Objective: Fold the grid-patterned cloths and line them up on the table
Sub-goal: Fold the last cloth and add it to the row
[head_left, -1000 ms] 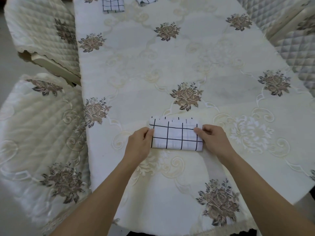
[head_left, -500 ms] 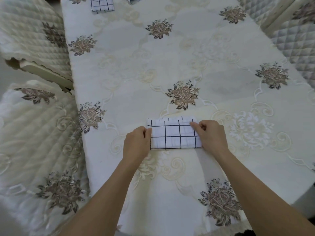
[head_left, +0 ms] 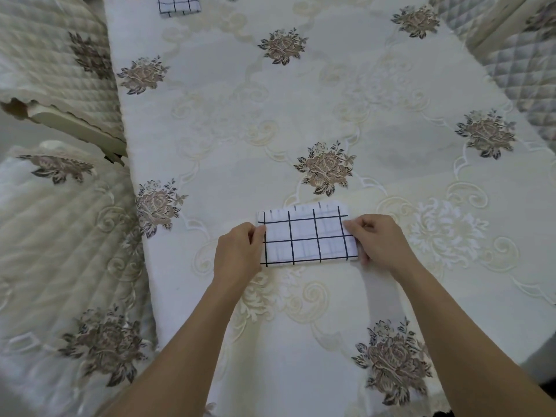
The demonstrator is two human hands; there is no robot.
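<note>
- At the near edge of the table [head_left: 270,371], two bare forearms reach in from six o'clock over a cream tablecloth [head_left: 391,94]. The tablecloth is smooth and faintly glossy, with pale woven scrolls and brown-grey rose sprays.
- The left hand [head_left: 237,251] is at the nine o'clock end of the folded grid cloth [head_left: 307,237]. Its fingers are curled and its thumb lies on top, pinching that edge.
- The right hand [head_left: 376,239] is at the three o'clock end, fingers bent, nipping the upper layer at its edge.
- The cloth lies flat on the tablecloth as an oblong, its long side running nine to three. It is thin white fabric crossed by black lines, with fainter grey lines showing through. A lower layer peeps out unevenly along its twelve o'clock edge.
- One rose spray [head_left: 326,168] sits just beyond the cloth at twelve o'clock.
- At nine o'clock stands a padded chair [head_left: 60,251] in a ribbed, quilted cream cover with the same roses.
- Further off, at ten o'clock, is a second quilted chair [head_left: 45,70].
- At two o'clock are diamond-stitched chair backs [head_left: 517,79].
- At the far edge, about eleven o'clock, another folded grid-patterned cloth [head_left: 179,4] lies cut off by the frame.
</note>
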